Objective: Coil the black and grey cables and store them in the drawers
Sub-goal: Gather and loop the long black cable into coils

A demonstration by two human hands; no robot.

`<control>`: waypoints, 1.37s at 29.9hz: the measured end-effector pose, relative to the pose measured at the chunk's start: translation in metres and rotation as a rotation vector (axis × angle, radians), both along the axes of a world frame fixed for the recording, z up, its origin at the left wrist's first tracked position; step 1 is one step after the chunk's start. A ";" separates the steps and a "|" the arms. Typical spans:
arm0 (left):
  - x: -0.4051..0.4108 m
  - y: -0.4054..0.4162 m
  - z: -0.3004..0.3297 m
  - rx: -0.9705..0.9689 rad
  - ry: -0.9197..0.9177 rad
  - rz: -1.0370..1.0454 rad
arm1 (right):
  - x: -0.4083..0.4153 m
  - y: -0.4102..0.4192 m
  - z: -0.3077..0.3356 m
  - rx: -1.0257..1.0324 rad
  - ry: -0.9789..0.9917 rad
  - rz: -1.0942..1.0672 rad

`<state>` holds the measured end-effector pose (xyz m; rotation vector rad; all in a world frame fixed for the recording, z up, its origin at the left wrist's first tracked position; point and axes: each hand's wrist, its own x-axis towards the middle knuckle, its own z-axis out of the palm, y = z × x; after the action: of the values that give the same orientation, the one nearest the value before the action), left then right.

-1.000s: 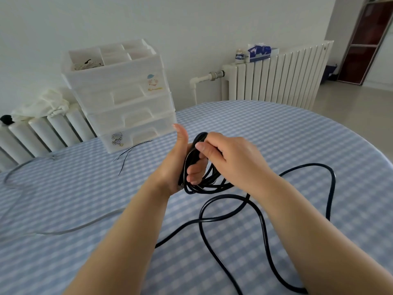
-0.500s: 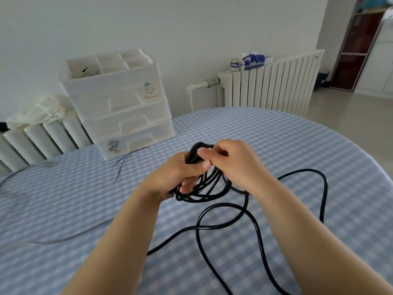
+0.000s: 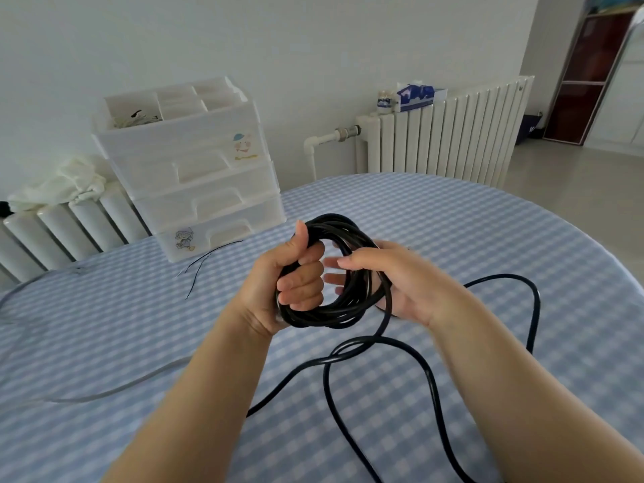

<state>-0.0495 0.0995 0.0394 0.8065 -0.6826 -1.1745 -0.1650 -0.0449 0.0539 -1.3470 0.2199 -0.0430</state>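
Note:
A black cable (image 3: 334, 315) is wound into a coil of several loops above the middle of the table. My left hand (image 3: 289, 277) grips the coil's left side, thumb up along it. My right hand (image 3: 393, 280) holds the coil's right side, fingers reaching behind the loops and the loose strand running down past the palm. The rest of the black cable lies in wide loops on the checked tablecloth. A grey cable (image 3: 104, 392) trails across the table's left part. The white drawer unit (image 3: 195, 176) stands at the table's far left edge, its three drawers closed.
The round table (image 3: 488, 238) wears a blue-and-white checked cloth. Thin dark wires (image 3: 202, 266) lie in front of the drawer unit. White radiators (image 3: 446, 130) stand behind the table, with a tissue box (image 3: 416, 95) on one and a white cloth (image 3: 59, 186) on the other.
The coil has been turned to face me as an open ring. My left hand now grips it with the thumb up, and my right hand has shifted to its right side.

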 end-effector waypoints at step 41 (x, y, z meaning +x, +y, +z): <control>0.005 0.010 0.022 0.031 0.215 0.410 | 0.016 0.014 -0.013 0.357 -0.069 -0.134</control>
<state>-0.0449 0.1098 0.0610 0.7872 -0.3024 -0.8823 -0.1494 -0.0308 0.0408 -0.9729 0.2464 -0.1558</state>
